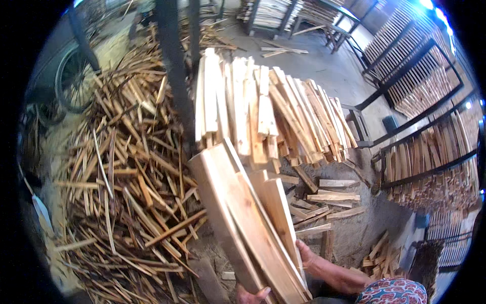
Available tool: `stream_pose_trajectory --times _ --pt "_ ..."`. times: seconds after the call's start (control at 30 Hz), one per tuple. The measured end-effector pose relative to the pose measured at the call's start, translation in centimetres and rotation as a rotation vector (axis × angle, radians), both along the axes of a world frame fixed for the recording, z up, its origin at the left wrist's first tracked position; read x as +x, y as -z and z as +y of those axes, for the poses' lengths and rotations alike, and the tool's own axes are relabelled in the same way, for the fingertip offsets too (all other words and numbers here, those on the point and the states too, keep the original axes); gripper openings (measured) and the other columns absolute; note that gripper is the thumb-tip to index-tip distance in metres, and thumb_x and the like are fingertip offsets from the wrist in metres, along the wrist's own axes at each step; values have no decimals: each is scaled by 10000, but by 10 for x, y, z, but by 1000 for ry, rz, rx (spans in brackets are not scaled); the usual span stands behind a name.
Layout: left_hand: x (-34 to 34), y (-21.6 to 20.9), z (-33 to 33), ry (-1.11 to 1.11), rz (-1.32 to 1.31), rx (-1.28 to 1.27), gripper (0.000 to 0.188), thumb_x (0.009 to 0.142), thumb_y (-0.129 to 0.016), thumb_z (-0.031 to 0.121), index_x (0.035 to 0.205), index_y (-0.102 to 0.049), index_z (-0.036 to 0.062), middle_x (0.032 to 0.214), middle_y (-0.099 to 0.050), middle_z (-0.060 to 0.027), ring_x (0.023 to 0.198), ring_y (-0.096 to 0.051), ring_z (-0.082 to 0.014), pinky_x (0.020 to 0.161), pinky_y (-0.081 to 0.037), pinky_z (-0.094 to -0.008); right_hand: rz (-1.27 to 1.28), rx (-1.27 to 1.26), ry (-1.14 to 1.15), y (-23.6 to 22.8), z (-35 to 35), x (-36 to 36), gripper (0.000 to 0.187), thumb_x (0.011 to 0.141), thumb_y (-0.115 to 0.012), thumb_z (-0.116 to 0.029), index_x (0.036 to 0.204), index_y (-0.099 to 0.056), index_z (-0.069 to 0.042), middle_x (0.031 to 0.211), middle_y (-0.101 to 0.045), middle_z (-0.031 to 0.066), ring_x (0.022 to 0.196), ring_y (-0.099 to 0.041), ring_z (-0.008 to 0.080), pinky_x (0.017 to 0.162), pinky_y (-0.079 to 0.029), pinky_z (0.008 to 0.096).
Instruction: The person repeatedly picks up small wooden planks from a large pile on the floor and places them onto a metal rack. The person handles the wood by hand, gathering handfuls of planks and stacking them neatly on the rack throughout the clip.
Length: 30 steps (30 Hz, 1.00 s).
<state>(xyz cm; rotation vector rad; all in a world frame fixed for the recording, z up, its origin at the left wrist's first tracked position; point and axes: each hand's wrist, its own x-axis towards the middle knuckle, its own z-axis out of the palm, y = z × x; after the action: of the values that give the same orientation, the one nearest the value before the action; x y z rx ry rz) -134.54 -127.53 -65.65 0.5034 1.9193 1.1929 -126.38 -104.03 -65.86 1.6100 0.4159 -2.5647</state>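
A bundle of several pale wooden boards (246, 218) slants up and away from me, between my two hands. My left hand (252, 295) is closed on its near end at the left side, with only the thumb and part of the hand showing. On the right side my right hand (307, 256) grips the boards lower down, its fingers partly hidden behind the wood. Just past the bundle's far end lies a stack of pale wooden strips (291, 109), laid roughly side by side.
A large heap of thin scrap strips (136, 167) covers the floor at left. A dark metal post (174, 66) rises beside the stack. Loose short pieces (334, 197) lie on the floor to the right. Racks of wood (430, 157) stand further right, a bicycle wheel (76, 81) far left.
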Motion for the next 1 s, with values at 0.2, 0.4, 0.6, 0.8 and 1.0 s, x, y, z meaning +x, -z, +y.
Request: stream_pose_trajectory --times 0.2,0.4,0.6,0.8,1.0 --pt "-127 -96 198 28 -406 159 602 612 -668 266 1096 -429 -2 1038 -494 -146 947 -494 -230 799 -441 -353 29 405 132 -54 129 -67 623 803 -460 -478 1227 -360 -32 1130 -491 177 967 -525 259 870 -420 391" --pt "-213 -88 341 -9 -414 391 840 697 -628 365 1262 -160 -43 1151 -439 -240 1061 -457 -342 980 -293 -423 211 747 -129 -109 287 -168 739 783 -502 -483 1305 -226 -39 1283 -314 213 1142 -372 303 944 -331 419" --pt "-213 -65 351 -51 -306 374 730 749 -585 283 1314 -194 37 1278 -320 -215 1202 -310 -295 992 -280 -398 158 1253 -109 -61 346 -168 783 793 -508 -447 1333 -103 -51 1266 -311 251 1117 -399 319 919 -358 451" --pt "-132 92 108 -596 -545 -120 501 768 -577 180 1214 -389 53 1119 -478 -80 1057 -433 -186 886 -345 -306 260 1165 -930 41 158 -94 379 849 -473 -322 1104 -484 -42 821 -562 48 775 -539 130 661 -454 282" --pt "20 100 -101 -1007 -501 -483 270 738 -598 111 985 -529 29 866 -565 -51 800 -532 -151 723 -423 -269 281 337 -1384 44 -60 -30 466 854 -473 -344 1197 -427 -31 1040 -556 82 956 -508 150 840 -399 293"
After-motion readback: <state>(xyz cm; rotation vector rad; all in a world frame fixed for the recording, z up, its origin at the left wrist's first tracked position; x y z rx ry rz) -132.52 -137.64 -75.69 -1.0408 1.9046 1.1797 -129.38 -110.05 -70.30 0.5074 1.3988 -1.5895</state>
